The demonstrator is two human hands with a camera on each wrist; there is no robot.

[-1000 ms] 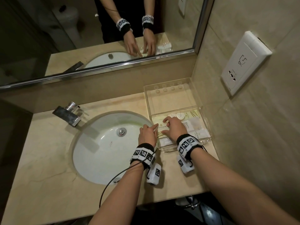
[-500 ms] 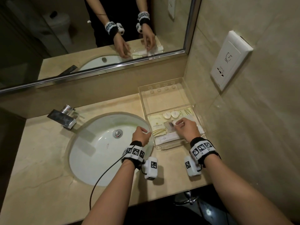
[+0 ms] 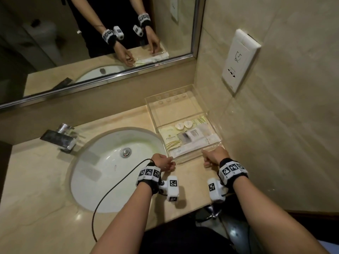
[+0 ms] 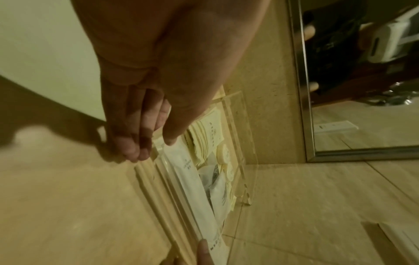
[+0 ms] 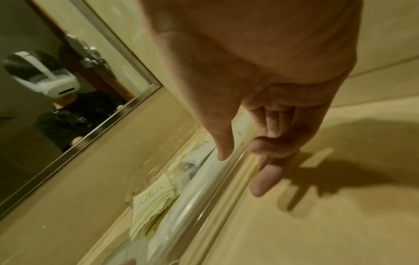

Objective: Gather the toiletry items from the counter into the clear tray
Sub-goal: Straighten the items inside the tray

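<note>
Moved: both hands had drawn back from the packets to the clear tray's (image 3: 194,158) near corners.
Left hand (image 3: 162,161): wrist view showed thumb on the rim, fingers curled against the outer wall.
Right hand (image 3: 215,156): thumb over the rim, fingers loosely bent outside; grip unclear.
Toiletry packets (image 3: 185,139): inside the tray's near half.
Head view only: sink (image 3: 102,173) left of the tray.
</note>
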